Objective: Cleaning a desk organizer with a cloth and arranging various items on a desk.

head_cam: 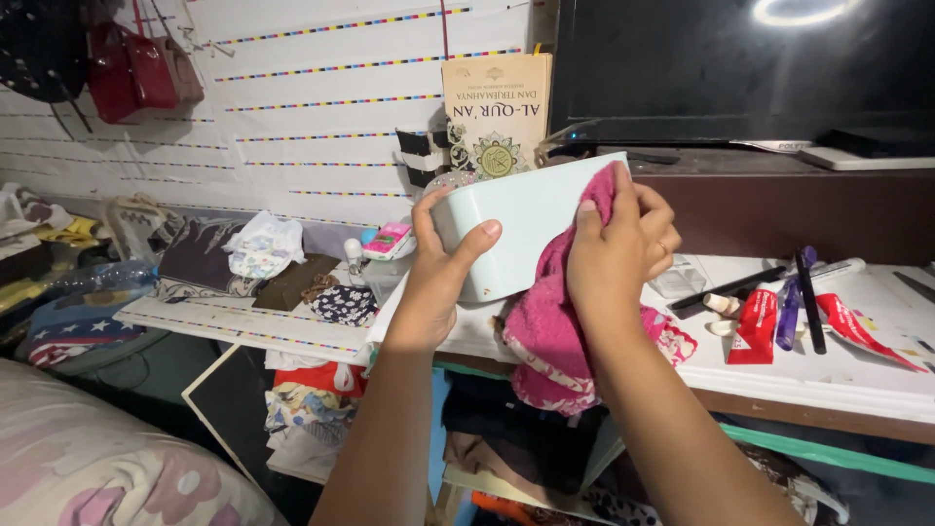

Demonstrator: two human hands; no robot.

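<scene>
My left hand (438,278) grips a pale green plastic tub (521,219) by its lower left side, holding it tilted in the air above the white shelf. My right hand (618,244) presses a pink cloth (555,331) against the tub's right end. The cloth hangs down from that hand over the shelf's front edge. The tub's inside is hidden from me.
A white shelf (828,375) holds red tubes (755,326), dark pens and a small clear box at right. A book (497,107) leans on the striped wall, a dark screen beside it. Folded clothes and small pouches lie at left, red bags hang above, clothes pile below.
</scene>
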